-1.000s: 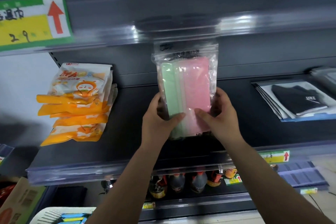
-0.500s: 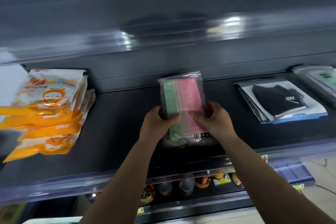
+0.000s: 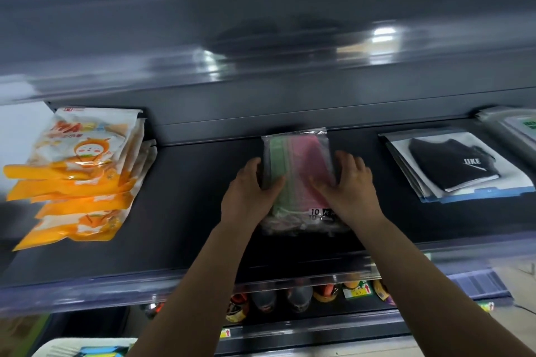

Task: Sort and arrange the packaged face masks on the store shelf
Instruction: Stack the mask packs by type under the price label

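A clear pack of green and pink face masks [image 3: 298,162] lies nearly flat in the middle of the dark shelf [image 3: 188,211]. My left hand [image 3: 249,191] grips its left edge, thumb on top. My right hand [image 3: 348,188] holds its right edge the same way. A stack of orange and white mask packs [image 3: 84,171] lies at the shelf's left end. A stack of packs with a black mask on top [image 3: 452,168] lies to the right. Another pack [image 3: 519,127] shows at the far right edge.
The shelf above [image 3: 261,46] overhangs close over the work area. Below the front rail [image 3: 203,278] stand several bottles [image 3: 290,295] and price tags. A white basket [image 3: 87,348] sits at the bottom left. Bare shelf lies either side of the held pack.
Both hands have lowered the green and pink pack from upright in front of the shelf back down onto the shelf surface. The view has shifted right and down.
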### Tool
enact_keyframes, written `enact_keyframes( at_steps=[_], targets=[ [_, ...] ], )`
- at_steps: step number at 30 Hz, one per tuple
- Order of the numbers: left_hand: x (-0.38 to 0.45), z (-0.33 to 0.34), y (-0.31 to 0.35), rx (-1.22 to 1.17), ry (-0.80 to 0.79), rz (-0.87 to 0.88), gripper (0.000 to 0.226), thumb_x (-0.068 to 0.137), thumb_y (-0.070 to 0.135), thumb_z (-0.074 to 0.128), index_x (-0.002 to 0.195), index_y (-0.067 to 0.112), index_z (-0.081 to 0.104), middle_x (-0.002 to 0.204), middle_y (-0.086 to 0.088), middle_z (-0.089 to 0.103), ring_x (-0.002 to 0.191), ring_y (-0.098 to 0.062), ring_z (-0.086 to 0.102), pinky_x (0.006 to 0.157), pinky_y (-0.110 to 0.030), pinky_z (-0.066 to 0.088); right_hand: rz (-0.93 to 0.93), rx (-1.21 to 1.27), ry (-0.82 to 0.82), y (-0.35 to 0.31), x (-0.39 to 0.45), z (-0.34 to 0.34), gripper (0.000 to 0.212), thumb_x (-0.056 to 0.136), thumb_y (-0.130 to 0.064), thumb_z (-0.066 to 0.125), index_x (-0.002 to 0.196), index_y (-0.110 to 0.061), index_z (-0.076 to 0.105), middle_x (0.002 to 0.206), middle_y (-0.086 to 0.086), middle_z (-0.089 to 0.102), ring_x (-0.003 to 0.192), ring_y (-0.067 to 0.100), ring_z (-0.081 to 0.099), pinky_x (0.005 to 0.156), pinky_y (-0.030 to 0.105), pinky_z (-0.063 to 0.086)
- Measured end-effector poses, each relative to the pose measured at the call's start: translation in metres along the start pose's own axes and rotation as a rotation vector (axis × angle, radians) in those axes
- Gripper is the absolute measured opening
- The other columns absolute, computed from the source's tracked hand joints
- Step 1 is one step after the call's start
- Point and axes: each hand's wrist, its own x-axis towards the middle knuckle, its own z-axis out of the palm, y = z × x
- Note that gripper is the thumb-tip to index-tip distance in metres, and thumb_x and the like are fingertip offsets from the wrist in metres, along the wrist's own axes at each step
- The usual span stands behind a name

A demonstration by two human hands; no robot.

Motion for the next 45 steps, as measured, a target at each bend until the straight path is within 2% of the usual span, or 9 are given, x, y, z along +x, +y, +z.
enact_keyframes(
  at_steps=[3,7,9,13,18,21,24,30,45],
  targets=[
    [-0.005,-0.006,-0.006,0.042,0.037,0.037,0.062,0.089,0.047,0.053,0.144,0.025,0.032,0.14,0.001,0.046,0.126,-0.022,0.045,0.099,-0.037,0.041,-0.103,-0.07,0.119,-0.008,-0.003,0.001,0.063,0.076,-0.042,0.062,0.122,0.0,0.053,0.114,0.02,0.055,0.106,0.039,0.048,0.092,0.036,0.03],
    [-0.016,-0.021,-0.017,0.224,0.163,0.095,0.06,0.091,0.045,0.051,0.144,0.024,0.032,0.138,-0.001,0.047,0.126,-0.024,0.042,0.1,-0.041,0.037,-0.233,-0.152,0.112,-0.031,-0.011,0.006,0.061,0.071,-0.041,0.057,0.118,-0.002,0.058,0.115,0.019,0.057,0.098,0.04,0.053,0.085,0.045,0.043],
    [-0.022,-0.031,-0.025,0.352,0.224,0.119,0.061,0.092,0.045,0.049,0.145,0.024,0.029,0.138,-0.002,0.046,0.126,-0.026,0.04,0.1,-0.042,0.034,-0.305,-0.221,0.102,-0.046,-0.016,0.009,0.058,0.074,-0.039,0.064,0.121,-0.004,0.057,0.124,0.019,0.054,0.106,0.042,0.052,0.088,0.05,0.045],
    [-0.033,-0.057,-0.044,0.515,0.36,0.168,0.06,0.086,0.039,0.061,0.138,0.015,0.045,0.123,-0.011,0.057,0.112,-0.034,0.051,0.091,-0.046,0.039,-0.426,-0.299,0.022,-0.08,-0.025,0.02,0.061,0.085,-0.04,0.062,0.136,-0.011,0.046,0.144,0.013,0.041,0.134,0.036,0.035,0.108,0.05,0.029],
    [-0.043,-0.093,-0.077,0.641,0.466,0.179,0.056,0.076,0.036,0.07,0.124,0.008,0.058,0.104,-0.017,0.064,0.094,-0.04,0.059,0.077,-0.051,0.048,-0.493,-0.282,-0.049,-0.124,-0.04,0.05,0.06,0.081,-0.044,0.05,0.133,-0.014,0.052,0.139,0.01,0.048,0.13,0.034,0.041,0.103,0.049,0.033],
    [-0.049,-0.116,-0.099,0.663,0.471,0.15,0.059,0.075,0.035,0.073,0.126,0.009,0.056,0.109,-0.019,0.063,0.099,-0.042,0.058,0.08,-0.052,0.047,-0.55,-0.268,-0.082,-0.149,-0.049,0.066,0.058,0.081,-0.043,0.052,0.131,-0.013,0.054,0.136,0.01,0.051,0.126,0.034,0.045,0.099,0.048,0.037],
    [-0.053,-0.139,-0.12,0.668,0.487,0.113,0.057,0.076,0.035,0.071,0.125,0.009,0.057,0.113,-0.019,0.062,0.102,-0.043,0.057,0.082,-0.053,0.046,-0.603,-0.273,-0.144,-0.173,-0.052,0.081,0.058,0.091,-0.042,0.051,0.142,-0.018,0.039,0.148,0.004,0.037,0.135,0.027,0.032,0.107,0.042,0.028],
    [-0.052,-0.187,-0.158,0.651,0.532,0.102,0.062,0.076,0.044,0.04,0.123,0.01,0.059,0.115,-0.019,0.062,0.103,-0.044,0.057,0.084,-0.054,0.045,-0.617,-0.249,-0.177,-0.217,-0.055,0.108,0.06,0.092,-0.044,0.048,0.145,-0.022,0.031,0.15,-0.001,0.031,0.137,0.021,0.027,0.108,0.037,0.024],
    [-0.018,-0.25,-0.224,0.527,0.494,0.196,0.062,0.084,0.049,0.041,0.133,0.013,0.051,0.133,-0.014,0.053,0.12,-0.039,0.047,0.096,-0.052,0.037,-0.504,-0.182,-0.233,-0.285,-0.053,0.163,0.058,0.094,-0.047,0.043,0.145,-0.023,0.029,0.151,-0.001,0.027,0.138,0.022,0.026,0.112,0.043,0.025]
  ],
)
